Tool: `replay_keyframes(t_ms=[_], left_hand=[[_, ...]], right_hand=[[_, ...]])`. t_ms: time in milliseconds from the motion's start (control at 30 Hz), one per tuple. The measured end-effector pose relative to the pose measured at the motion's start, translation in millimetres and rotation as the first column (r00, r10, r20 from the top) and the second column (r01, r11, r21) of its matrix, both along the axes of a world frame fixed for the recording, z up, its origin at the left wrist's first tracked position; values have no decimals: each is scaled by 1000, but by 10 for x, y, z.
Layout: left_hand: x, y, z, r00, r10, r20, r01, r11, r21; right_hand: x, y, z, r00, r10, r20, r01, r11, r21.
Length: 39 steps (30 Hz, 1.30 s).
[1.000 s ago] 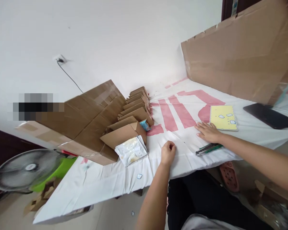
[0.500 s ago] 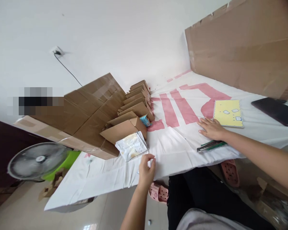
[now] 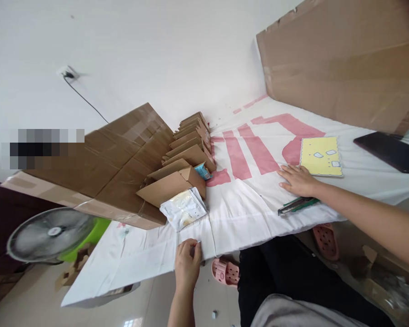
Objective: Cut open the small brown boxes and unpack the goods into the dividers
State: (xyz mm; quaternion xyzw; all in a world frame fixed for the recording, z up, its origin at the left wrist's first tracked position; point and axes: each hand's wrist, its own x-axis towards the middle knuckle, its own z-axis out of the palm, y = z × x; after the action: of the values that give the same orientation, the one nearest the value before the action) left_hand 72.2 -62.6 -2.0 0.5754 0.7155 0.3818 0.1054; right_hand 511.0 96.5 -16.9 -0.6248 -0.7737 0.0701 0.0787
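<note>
My left hand (image 3: 187,262) is at the near edge of the white cloth with red marks (image 3: 245,209), thumb and fingers pinched on a small white sticker (image 3: 198,244). Just beyond it a white pouch (image 3: 183,210) leans against an open small cardboard box (image 3: 170,187). My right hand (image 3: 297,180) lies flat, palm down and fingers spread, on the cloth. It rests beside a yellow sheet (image 3: 321,156) carrying a few small stickers. A green and grey tool (image 3: 295,205) lies under my right wrist.
A row of small cardboard boxes (image 3: 191,141) runs back to the wall, with a large carton (image 3: 112,159) to their left. A cardboard sheet (image 3: 341,59) stands at the back right, a black tablet (image 3: 390,152) before it. A fan (image 3: 49,234) and pink slippers (image 3: 226,271) are on the floor.
My left hand moved from the middle of the cloth leftward and toward me to the table's edge, and closed on the small sticker there. My right hand stayed flat in place.
</note>
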Motion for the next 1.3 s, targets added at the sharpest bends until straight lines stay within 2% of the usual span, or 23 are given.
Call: replay_keyframes(t_ms=[133, 233, 300, 367, 433, 500, 567, 633, 667, 733, 800, 833, 867, 900, 967, 1033, 1100, 1133, 1200, 1300], left_hand=[[157, 43, -38, 971, 80, 225, -84, 996, 9], [336, 61, -47, 906, 47, 420, -49, 999, -8], [476, 64, -30, 855, 13, 518, -8, 1000, -11], [614, 60, 7, 811, -21, 585, 32, 999, -9], [750, 53, 54, 777, -54, 627, 73, 997, -5], [887, 51, 100, 751, -82, 655, 105, 994, 5], [1032, 53, 134, 734, -102, 671, 119, 993, 21], [1174, 57, 153, 736, -134, 664, 133, 990, 52], [1238, 59, 159, 748, -158, 645, 148, 987, 70], [1339, 58, 163, 789, -216, 576, 189, 976, 107], [1398, 50, 167, 841, -289, 457, 245, 957, 154], [1414, 43, 169, 874, -325, 361, 270, 943, 195], [1425, 33, 173, 904, -356, 236, 297, 921, 251], [1434, 21, 178, 922, -376, 88, 333, 889, 314], [1457, -6, 188, 905, -373, -204, 425, 802, 419], [1496, -28, 195, 853, -352, -386, 509, 724, 465], [1543, -32, 192, 814, -340, -471, 559, 679, 476], [1563, -24, 183, 801, -334, -497, 574, 664, 479], [1580, 16, 147, 784, -335, -523, 592, 655, 469], [1534, 128, 40, 795, -386, -468, 585, 690, 426]], right_hand=[[7, 17, -38, 1000, 7, -21, -7, 1000, 13], [19, 27, -6, 999, 7, -43, -6, 1000, 22], [23, 13, 84, 993, -5, -120, 17, 995, 101], [2, -37, 233, 965, 11, -262, 59, 964, 258], [-66, -130, 411, 907, 95, -410, 90, 908, 409], [-194, -258, 576, 832, 223, -507, 62, 872, 486], [-367, -392, 687, 751, 375, -543, -52, 854, 517], [-555, -502, 728, 655, 516, -552, -210, 826, 523], [-643, -545, 725, 602, 548, -581, -256, 821, 509], [-792, -611, 696, 474, 496, -728, -278, 869, 410], [-897, -669, 658, 307, 286, -908, -292, 936, 196], [-934, -701, 642, 238, 151, -959, -326, 943, 68], [-962, -736, 628, 199, 26, -980, -375, 925, -51], [-983, -775, 615, 192, -69, -979, -430, 891, -147], [-1012, -858, 586, 247, -158, -956, -526, 807, -269], [-1037, -940, 551, 307, -163, -938, -589, 741, -322], [-1062, -1008, 517, 353, -125, -927, -608, 722, -329], [-1073, -1032, 506, 382, -89, -920, -599, 734, -319], [-1072, -1044, 510, 465, 16, -885, -544, 794, -271], [-943, -925, 598, 645, 186, -742, -421, 896, -142]])
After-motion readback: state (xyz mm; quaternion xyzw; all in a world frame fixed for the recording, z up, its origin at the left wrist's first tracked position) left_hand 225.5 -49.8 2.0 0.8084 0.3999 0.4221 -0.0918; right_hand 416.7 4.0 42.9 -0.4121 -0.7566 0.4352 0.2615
